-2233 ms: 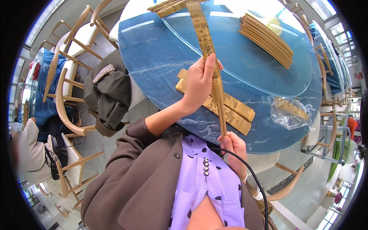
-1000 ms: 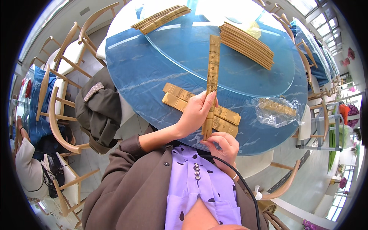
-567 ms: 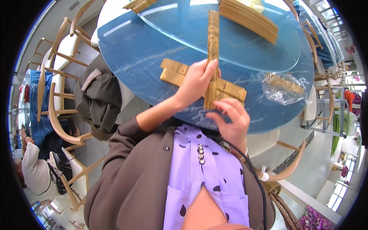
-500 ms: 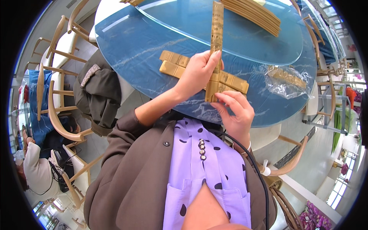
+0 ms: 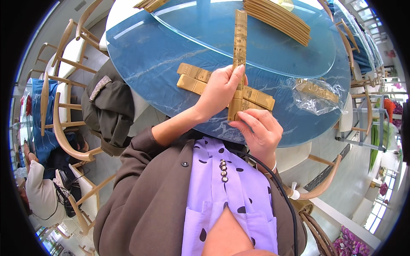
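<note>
Sleeve (image 5: 240,42): sticks no longer poke out; seemingly filled.
Above the table (image 5: 141,51), our left hand (image 5: 218,88) grips it; our right hand (image 5: 262,130) touches it, pinch unclear.

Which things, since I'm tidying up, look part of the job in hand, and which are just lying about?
Likely part of the job:
gold packet, in left hand, right hand at its lower end
flat gold strips beneath it
stack of long brown strips
clear bag with gold contents

Apparently just lying about:
dark coat
wooden chair
</note>
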Demonstrator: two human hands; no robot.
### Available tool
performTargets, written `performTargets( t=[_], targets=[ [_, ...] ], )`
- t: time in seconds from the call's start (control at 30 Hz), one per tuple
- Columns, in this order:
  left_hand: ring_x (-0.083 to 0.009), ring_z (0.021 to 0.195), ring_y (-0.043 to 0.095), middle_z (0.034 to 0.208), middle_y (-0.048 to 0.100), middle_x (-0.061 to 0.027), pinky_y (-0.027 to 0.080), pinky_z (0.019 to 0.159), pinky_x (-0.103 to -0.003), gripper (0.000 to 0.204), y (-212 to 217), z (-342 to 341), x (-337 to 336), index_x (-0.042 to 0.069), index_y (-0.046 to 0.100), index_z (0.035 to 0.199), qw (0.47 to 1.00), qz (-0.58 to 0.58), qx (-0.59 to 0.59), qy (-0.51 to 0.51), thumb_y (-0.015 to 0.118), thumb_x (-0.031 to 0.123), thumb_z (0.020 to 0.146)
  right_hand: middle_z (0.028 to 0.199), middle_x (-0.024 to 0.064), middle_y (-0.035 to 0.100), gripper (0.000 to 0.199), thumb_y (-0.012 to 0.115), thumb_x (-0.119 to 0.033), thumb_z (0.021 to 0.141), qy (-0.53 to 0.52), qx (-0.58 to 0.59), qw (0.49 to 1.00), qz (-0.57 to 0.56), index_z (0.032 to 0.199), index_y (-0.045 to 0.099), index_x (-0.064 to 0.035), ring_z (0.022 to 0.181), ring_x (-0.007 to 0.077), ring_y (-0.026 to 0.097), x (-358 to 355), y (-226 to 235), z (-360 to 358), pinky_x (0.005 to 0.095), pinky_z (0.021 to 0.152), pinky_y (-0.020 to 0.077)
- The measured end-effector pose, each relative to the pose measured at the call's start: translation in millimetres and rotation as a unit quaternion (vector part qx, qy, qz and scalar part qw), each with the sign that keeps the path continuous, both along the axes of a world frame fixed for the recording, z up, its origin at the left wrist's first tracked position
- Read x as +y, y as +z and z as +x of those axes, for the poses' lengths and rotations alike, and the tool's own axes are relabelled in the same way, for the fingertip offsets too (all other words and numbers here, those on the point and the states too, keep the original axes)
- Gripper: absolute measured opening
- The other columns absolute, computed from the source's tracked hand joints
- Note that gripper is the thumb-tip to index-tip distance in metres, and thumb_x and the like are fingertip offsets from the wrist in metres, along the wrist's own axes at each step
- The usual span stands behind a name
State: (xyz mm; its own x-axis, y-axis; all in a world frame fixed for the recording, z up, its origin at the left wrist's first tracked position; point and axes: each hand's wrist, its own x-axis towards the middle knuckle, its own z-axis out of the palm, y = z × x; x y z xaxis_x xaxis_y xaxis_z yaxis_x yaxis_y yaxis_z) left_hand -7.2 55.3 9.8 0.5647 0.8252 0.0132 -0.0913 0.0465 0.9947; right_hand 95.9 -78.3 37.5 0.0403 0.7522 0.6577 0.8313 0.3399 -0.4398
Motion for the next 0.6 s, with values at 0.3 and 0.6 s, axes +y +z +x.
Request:
performTargets(
  t=[0.3, 0.6],
  targets=[
    [-0.0056, 0.071, 0.045, 0.072, 0.052, 0.0020, 0.040, 0.067, -0.025, 0.042, 7, -5, -2, 0.004, 0.060, 0.081, 0.999, 0.028, 0.021, -0.026, 0.045, 0.035, 0.107, 0.085, 0.0021, 0.066, 0.029, 0.087, -0.017, 0.064, -0.016, -0.016, 1.000, 0.003, 0.088, 0.071, -0.0096, 0.073, 0.0207, 0.064, -1, -5, -5, 0.0323, 0.062, 0.0487],
    [-0.0132, 0.065, 0.049, 0.066, 0.054, -0.0064, 0.043, 0.063, -0.032, 0.042, 0, -1, -4, 0.000, 0.060, 0.081, 0.999, 0.051, 0.017, -0.002, 0.046, 0.030, 0.106, 0.086, 0.0009, 0.064, 0.024, 0.084, -0.014, 0.069, -0.017, -0.042, 0.999, 0.001, 0.088, 0.071, -0.0106, 0.077, 0.0204, 0.062, 1, -5, -10, 0.0345, 0.070, 0.0449]
  ],
)
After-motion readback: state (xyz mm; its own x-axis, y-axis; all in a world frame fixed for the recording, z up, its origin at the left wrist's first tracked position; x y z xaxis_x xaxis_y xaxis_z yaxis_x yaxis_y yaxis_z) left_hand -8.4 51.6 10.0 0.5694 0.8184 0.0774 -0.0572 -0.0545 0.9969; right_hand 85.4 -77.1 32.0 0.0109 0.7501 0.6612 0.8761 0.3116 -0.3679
